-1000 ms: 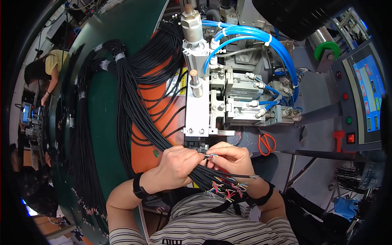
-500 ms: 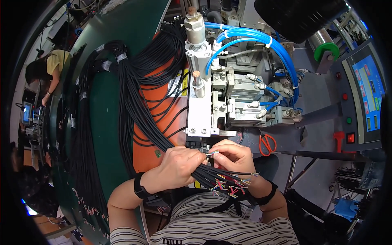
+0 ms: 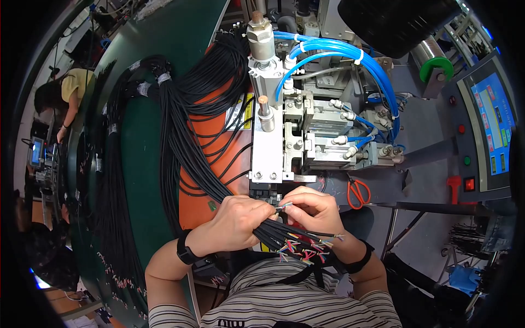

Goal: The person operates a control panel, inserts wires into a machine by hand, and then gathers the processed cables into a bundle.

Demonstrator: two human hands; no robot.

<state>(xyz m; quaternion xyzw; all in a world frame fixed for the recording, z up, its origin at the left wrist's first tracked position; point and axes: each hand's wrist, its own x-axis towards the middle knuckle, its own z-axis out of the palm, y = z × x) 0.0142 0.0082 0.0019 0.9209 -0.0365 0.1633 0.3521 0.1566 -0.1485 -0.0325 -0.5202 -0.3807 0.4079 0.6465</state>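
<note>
My left hand [image 3: 239, 220] is closed around a thick bundle of black cables [image 3: 273, 232], whose stripped ends fan out in red, white, yellow and other colours below my right hand. With thumb and forefinger, my right hand [image 3: 313, 210] pinches the thin coloured wires [image 3: 284, 206] at the end of one cable, just beside my left fingertips. Both hands are at the front of a metal pneumatic machine [image 3: 268, 147], close under its lower edge. From my left hand the bundle runs up and left across an orange surface [image 3: 219, 151]. My fingers partly hide the pinched wire tips.
Red-handled scissors [image 3: 358, 192] lie right of my hands. A control panel with a screen [image 3: 492, 123] stands at the far right. Blue air hoses [image 3: 377, 71] arch over the machine. More black cables [image 3: 112, 180] lie along the green table [image 3: 139, 164]. Another person [image 3: 68, 98] works at far left.
The loose cable ends under my hands have shifted slightly left and up. Both hands keep almost the same place and grip.
</note>
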